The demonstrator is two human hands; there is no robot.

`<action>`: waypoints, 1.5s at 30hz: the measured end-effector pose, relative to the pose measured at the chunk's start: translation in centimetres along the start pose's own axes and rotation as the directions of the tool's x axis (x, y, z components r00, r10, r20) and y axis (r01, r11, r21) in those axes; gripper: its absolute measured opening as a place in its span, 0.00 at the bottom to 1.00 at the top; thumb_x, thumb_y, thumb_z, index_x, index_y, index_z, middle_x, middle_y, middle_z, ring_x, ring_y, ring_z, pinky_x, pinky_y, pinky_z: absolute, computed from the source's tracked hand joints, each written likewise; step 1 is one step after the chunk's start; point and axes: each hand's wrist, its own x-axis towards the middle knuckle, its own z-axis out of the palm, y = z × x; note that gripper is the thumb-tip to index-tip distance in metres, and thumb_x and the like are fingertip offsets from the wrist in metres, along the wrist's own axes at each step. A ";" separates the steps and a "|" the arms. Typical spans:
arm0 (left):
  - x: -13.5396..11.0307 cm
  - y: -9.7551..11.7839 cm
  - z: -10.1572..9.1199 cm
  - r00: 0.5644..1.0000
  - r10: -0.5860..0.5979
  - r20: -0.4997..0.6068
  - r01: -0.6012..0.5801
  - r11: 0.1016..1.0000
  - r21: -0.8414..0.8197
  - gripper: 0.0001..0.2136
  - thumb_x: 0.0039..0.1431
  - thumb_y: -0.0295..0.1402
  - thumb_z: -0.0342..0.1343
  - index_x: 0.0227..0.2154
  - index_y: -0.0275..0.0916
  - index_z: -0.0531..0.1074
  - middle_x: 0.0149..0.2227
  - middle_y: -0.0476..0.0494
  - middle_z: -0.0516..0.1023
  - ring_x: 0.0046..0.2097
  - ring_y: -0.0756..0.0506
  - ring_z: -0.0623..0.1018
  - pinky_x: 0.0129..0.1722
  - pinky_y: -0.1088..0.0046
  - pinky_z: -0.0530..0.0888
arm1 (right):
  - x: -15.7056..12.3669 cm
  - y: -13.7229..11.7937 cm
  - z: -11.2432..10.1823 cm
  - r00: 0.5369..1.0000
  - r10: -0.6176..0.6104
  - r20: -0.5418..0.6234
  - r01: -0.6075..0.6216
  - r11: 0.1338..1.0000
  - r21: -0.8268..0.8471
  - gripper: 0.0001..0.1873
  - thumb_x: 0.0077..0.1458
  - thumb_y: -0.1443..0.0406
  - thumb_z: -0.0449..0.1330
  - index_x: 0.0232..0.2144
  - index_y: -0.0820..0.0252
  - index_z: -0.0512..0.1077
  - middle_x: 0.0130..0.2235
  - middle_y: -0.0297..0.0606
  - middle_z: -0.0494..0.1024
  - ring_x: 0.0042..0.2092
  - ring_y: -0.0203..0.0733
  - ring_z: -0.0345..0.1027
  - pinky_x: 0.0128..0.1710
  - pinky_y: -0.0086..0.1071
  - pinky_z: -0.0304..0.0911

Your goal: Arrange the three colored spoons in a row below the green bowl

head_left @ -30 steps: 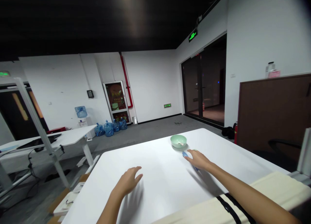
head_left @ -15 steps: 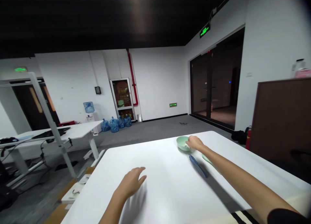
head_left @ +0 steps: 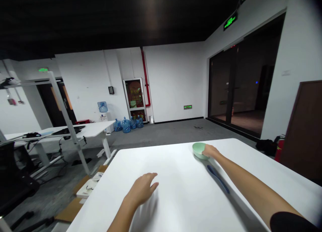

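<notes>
A light green bowl [head_left: 198, 148] stands upright near the far edge of the white table [head_left: 181, 198]. My right hand [head_left: 210, 151] is at the bowl's right side, its fingers closed over the rim and reaching inside; the thumb is hard to make out. In front of the bowl lies a dark blue spoon [head_left: 218, 179], left of my right forearm and apart from it. My left hand [head_left: 144, 187] hovers over the left part of the table, thumb and fingers apart, holding nothing.
Cardboard and a white tray [head_left: 87, 188] lie low beyond the table's left edge. Further left stands another white desk [head_left: 98, 124] with cables. Several blue water bottles [head_left: 126, 125] stand by the back wall. A brown cabinet [head_left: 307, 131] is at the right.
The view has turned left, so everything sits further right. My right hand has closed in on the bowl's right rim. The green utensil beside the blue spoon is now hidden behind my right arm.
</notes>
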 end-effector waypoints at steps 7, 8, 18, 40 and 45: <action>0.0 0.0 0.0 1.000 -0.007 0.004 0.007 1.000 -0.006 0.24 0.65 0.45 0.45 0.60 0.43 0.66 0.61 0.42 0.71 0.61 0.38 0.70 0.59 0.61 0.65 | -1.6 -0.6 -1.2 1.000 0.002 -0.027 -0.002 1.000 0.013 0.27 0.51 0.55 0.60 0.49 0.67 0.72 0.50 0.56 0.76 0.48 0.56 0.72 0.37 0.35 0.64; 0.0 0.0 0.0 1.000 -0.006 0.008 0.006 1.000 -0.004 0.24 0.65 0.45 0.45 0.60 0.43 0.66 0.61 0.42 0.71 0.61 0.39 0.69 0.59 0.61 0.65 | -2.2 -0.7 -1.9 0.999 0.002 -0.034 -0.002 1.000 0.009 0.26 0.52 0.55 0.59 0.49 0.66 0.72 0.50 0.55 0.76 0.48 0.54 0.73 0.36 0.34 0.63; -0.2 0.3 -0.1 1.000 0.025 0.013 -0.025 1.000 0.001 0.25 0.64 0.47 0.45 0.60 0.44 0.66 0.61 0.42 0.70 0.62 0.38 0.68 0.60 0.59 0.65 | -11.7 0.2 -7.2 0.994 -0.109 0.013 0.108 0.993 0.043 0.14 0.52 0.60 0.57 0.24 0.63 0.76 0.28 0.45 0.79 0.33 0.43 0.72 0.30 0.29 0.58; -0.6 -0.1 0.3 1.000 0.023 0.008 -0.023 1.000 -0.002 0.26 0.64 0.49 0.43 0.60 0.44 0.65 0.61 0.43 0.70 0.62 0.39 0.67 0.59 0.61 0.65 | -14.2 2.3 1.2 0.981 -0.130 0.141 0.126 0.991 0.031 0.11 0.37 0.69 0.62 0.29 0.56 0.73 0.37 0.45 0.81 0.42 0.56 0.76 0.33 0.36 0.63; -0.3 -0.3 0.5 1.000 0.025 0.008 -0.025 1.000 0.012 0.26 0.64 0.49 0.44 0.61 0.44 0.65 0.61 0.42 0.70 0.62 0.38 0.67 0.59 0.60 0.65 | -14.0 2.4 1.5 0.976 -0.128 0.174 0.119 0.991 0.062 0.10 0.37 0.69 0.63 0.27 0.55 0.70 0.33 0.43 0.80 0.40 0.55 0.76 0.33 0.37 0.64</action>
